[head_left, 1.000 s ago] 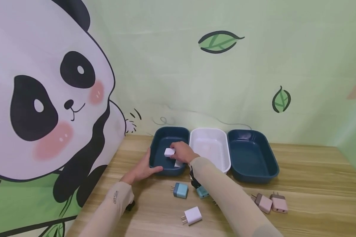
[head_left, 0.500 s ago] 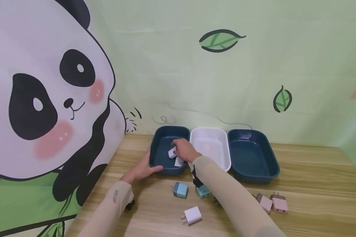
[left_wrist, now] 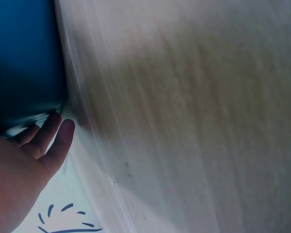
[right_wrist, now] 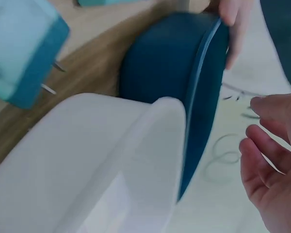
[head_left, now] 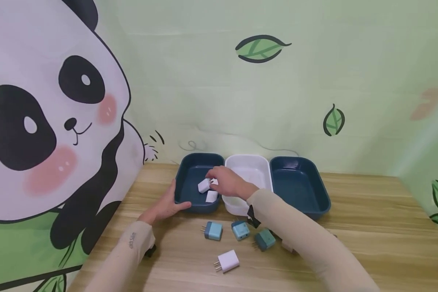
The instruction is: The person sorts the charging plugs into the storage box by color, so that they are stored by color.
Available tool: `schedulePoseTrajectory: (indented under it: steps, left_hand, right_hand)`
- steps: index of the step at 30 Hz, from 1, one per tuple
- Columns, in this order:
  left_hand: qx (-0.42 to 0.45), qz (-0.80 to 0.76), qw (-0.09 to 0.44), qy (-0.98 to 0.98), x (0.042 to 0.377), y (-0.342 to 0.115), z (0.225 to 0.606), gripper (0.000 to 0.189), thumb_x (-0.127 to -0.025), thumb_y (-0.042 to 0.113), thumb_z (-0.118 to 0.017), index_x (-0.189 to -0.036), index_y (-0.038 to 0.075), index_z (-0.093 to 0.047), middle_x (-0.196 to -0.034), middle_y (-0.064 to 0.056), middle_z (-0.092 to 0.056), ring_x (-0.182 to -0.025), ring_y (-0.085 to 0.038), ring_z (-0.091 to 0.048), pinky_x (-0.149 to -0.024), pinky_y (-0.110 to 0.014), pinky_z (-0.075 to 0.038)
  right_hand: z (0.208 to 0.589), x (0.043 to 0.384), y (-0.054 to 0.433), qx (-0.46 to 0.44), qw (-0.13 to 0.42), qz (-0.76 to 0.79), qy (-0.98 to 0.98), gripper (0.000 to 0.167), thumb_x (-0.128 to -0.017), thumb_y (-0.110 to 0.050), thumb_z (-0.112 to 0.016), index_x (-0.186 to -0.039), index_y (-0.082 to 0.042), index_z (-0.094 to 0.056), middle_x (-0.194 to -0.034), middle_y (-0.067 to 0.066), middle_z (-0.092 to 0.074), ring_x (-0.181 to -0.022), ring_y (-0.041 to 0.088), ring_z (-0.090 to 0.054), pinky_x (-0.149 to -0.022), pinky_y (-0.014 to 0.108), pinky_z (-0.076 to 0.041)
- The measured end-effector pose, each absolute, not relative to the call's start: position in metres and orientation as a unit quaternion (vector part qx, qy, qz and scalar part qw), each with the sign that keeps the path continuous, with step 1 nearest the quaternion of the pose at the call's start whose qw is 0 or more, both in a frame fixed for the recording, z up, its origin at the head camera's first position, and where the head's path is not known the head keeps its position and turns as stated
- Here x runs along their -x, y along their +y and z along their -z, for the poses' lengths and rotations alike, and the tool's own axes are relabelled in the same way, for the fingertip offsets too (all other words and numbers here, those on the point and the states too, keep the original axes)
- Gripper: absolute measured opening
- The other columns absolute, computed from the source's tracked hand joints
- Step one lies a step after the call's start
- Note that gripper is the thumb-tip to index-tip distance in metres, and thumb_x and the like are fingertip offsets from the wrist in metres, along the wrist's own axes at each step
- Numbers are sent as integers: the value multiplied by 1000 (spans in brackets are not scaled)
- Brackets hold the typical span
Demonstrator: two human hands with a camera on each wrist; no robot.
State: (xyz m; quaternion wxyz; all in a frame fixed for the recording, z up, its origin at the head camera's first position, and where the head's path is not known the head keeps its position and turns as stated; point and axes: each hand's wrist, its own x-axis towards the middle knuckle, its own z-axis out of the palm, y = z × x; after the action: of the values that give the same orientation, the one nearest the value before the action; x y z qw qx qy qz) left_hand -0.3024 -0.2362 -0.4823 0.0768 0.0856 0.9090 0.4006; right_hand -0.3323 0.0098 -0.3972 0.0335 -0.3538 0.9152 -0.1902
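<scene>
We're catching the person's right hand hanging over the right side of the glossy, dark blue rectangular tray, and in its wrist view the fingers are curving loosely, a gap standing between them and the thumb, gripping nothing we're able to see. Just beside the fingertips, a white, plastic-looking, block-shaped charger is lying in the tray, with a second white block resting nearer the person. The left hand is bracing the near left corner, fingers along the side, thumb stretching across the front. And here's the relation we're judging decisive: a loose white, plastic-looking charger with metal prongs is lying on the wood-grain table, almost straight back towards the person from the right hand, its long axis running roughly crosswise, prongs pointing left. Three two-tone blue, block-shaped chargers are sitting between it and the tray's level; neither hand is looking clearly nearer.
</scene>
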Motion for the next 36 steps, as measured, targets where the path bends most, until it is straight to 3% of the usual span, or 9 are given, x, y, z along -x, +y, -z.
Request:
schedulePoseTrajectory:
  steps: [9, 16, 20, 27, 36]
  left_hand:
    - [-110, -407, 58, 905, 304, -237, 484, 108, -82, 38, -73, -151, 9, 6, -156, -17, -6, -138, -34, -19, -109, -54, -17]
    - [-120, -404, 49, 906, 305, -238, 486, 108, -82, 38, -73, -151, 8, 5, -156, -17, -7, -138, -34, -19, -109, -55, -17]
    - [-122, -405, 49, 905, 305, -237, 485, 108, -82, 36, -74, -151, 9, 5, -156, -16, -5, -139, -33, -17, -109, -54, -17]
    - [-126, -404, 52, 904, 303, -237, 486, 108, -83, 34, -73, -150, 8, 7, -156, -18, -4, -139, -36, -15, -109, -56, -16]
    - [-119, -397, 53, 909, 303, -236, 485, 108, -83, 36, -72, -150, 5, 8, -155, -20, -3, -139, -37, -14, -109, -55, -15]
  right_hand:
    - [400, 282, 35, 452, 10, 142, 881, 27, -87, -18, -68, -112, -7, -66, -105, 5, -64, -97, 16, -57, -89, 30, -46]
    - [421, 256, 52, 496, 36, 137, 857, 26, -89, -20, -66, -112, -8, -66, -105, 2, -63, -96, 12, -56, -86, 24, -46]
    - [435, 244, 61, 528, 39, 126, 839, 28, -88, -25, -68, -112, -9, -67, -102, -1, -63, -92, 8, -56, -81, 19, -46]
    - [456, 229, 72, 551, 75, 89, 826, 41, -86, -42, -67, -114, -11, -66, -106, -5, -61, -96, 4, -53, -85, 17, -44]
    - [467, 223, 75, 577, 94, 58, 809, 52, -78, -54, -68, -114, -16, -64, -99, -10, -58, -87, 1, -47, -75, 12, -41]
